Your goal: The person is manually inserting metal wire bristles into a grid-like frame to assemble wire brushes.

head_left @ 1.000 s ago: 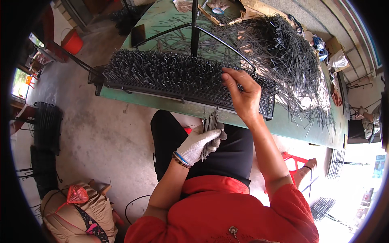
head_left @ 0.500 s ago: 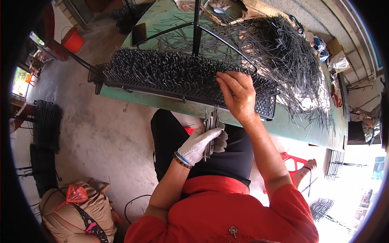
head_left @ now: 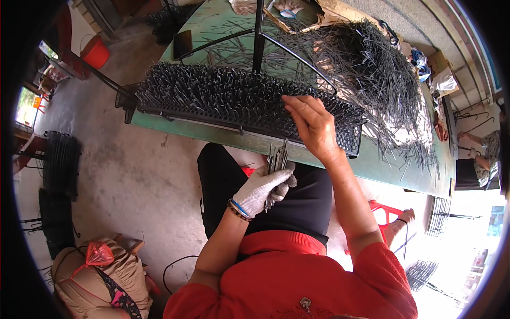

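My left hand [head_left: 265, 186], in a pale knitted glove, is closed round a bundle of thin grey metal strips [head_left: 277, 158] whose ends stick up above the fingers. Bare, my right hand [head_left: 313, 123] reaches over the right part of a black perforated rack [head_left: 212, 116]. Its thumb and fingertips are pinched together among the upright pins; whatever is between them is too small to make out. Dark metal pins [head_left: 212, 87] stand densely packed in the rack. At its right end a stretch of bare holes [head_left: 346, 139] shows.
The rack lies along the near edge of a green table [head_left: 183, 129]. A large heap of loose dark strips [head_left: 372, 74] covers the table's right side. A black metal post [head_left: 258, 37] with curved braces rises behind the rack. Another person [head_left: 486, 154] is at the far right.
My left fingers have curled further round the strips, and the bundle sits lower in the glove. My right hand has shifted slightly, staying over the rack.
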`<state>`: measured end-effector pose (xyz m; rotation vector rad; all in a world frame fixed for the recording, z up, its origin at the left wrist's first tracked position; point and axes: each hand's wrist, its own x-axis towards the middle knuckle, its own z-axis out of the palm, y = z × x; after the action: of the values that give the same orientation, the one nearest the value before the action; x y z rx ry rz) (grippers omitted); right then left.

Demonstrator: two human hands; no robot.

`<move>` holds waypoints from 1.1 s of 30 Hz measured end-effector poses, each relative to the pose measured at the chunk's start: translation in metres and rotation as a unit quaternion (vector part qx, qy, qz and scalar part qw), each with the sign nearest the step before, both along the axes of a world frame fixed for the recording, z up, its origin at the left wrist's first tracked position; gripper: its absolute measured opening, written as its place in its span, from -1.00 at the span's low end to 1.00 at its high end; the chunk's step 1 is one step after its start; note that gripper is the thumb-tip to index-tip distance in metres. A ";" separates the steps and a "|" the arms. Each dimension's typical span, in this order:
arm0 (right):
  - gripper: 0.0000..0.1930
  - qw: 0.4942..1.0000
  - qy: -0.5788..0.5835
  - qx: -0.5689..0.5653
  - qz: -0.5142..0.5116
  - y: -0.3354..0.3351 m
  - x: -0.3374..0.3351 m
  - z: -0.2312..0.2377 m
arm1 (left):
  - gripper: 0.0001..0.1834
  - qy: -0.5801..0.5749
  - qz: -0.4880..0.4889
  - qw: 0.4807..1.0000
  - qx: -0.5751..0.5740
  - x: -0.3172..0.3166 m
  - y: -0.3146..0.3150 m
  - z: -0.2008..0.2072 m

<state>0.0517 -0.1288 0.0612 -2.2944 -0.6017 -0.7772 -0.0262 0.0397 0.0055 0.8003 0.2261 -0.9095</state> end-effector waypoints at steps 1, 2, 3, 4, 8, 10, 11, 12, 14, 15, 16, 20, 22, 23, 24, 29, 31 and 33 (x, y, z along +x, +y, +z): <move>-0.76 1.000 0.002 0.002 0.007 0.000 0.001 0.000 | -0.81 0.002 -0.001 1.000 -0.003 0.000 0.000 0.000; -0.76 1.000 0.002 0.001 0.007 0.000 0.001 0.001 | -0.81 0.003 -0.002 1.000 -0.006 0.000 0.001 -0.001; -0.77 1.000 0.018 0.008 0.015 -0.001 0.002 0.002 | -0.81 0.004 -0.001 1.000 -0.006 0.000 0.000 -0.001; -0.78 0.999 0.034 0.015 0.022 -0.001 0.002 0.003 | -0.80 0.004 -0.004 1.000 -0.005 0.000 0.000 -0.001; -0.80 0.997 0.063 0.039 0.028 -0.002 0.002 0.005 | -0.80 0.004 -0.004 1.000 -0.006 0.000 0.000 -0.002; -0.81 0.994 0.093 0.029 0.055 -0.004 0.002 0.006 | -0.80 0.002 -0.003 1.000 -0.009 0.000 0.001 -0.002; -0.81 0.994 0.093 0.028 0.055 -0.006 0.002 0.006 | -0.80 0.000 -0.003 1.000 -0.012 0.000 0.001 -0.002; -0.81 0.993 0.101 0.000 0.063 -0.008 0.003 0.006 | -0.80 0.000 -0.003 1.000 -0.013 0.000 0.000 -0.002; -0.80 0.991 0.109 -0.027 0.070 -0.010 0.003 0.002 | -0.79 0.001 -0.007 1.000 -0.010 0.001 0.000 -0.003; -0.80 0.994 0.088 -0.032 0.058 -0.010 0.003 0.000 | -0.79 0.001 -0.008 1.000 -0.010 0.001 0.000 -0.003; -0.79 0.996 0.068 -0.037 0.048 -0.009 0.003 -0.002 | -0.79 -0.002 -0.008 1.000 -0.002 0.001 0.000 -0.003; -0.77 0.997 0.033 -0.062 0.021 -0.007 -0.002 -0.001 | -0.79 -0.005 -0.008 1.000 -0.001 0.002 0.000 -0.005; -0.76 0.997 0.020 -0.074 0.015 -0.008 -0.003 -0.004 | -0.79 -0.004 -0.008 1.000 -0.001 0.002 0.000 -0.004; -0.76 0.997 0.020 -0.074 0.015 -0.008 -0.004 -0.005 | -0.79 -0.002 -0.009 1.000 0.000 0.002 0.000 -0.003; -0.75 0.995 0.025 -0.092 0.016 -0.007 -0.005 -0.005 | -0.79 -0.002 -0.009 1.000 0.000 0.002 -0.001 -0.003; -0.73 0.994 0.007 -0.113 0.006 -0.004 -0.006 -0.003 | -0.78 -0.006 -0.005 1.000 0.006 0.002 -0.001 -0.001; -0.77 0.998 -0.004 -0.054 0.017 -0.006 -0.009 -0.001 | -0.79 -0.007 -0.002 1.000 -0.004 0.002 -0.001 -0.001; -0.81 0.999 0.042 -0.011 0.012 -0.006 -0.016 0.000 | -0.79 -0.009 0.001 1.000 -0.015 0.003 -0.001 0.002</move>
<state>0.0359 -0.1343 0.0613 -2.3234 -0.6011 -0.6611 -0.0233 0.0384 0.0073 0.7801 0.1977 -0.9024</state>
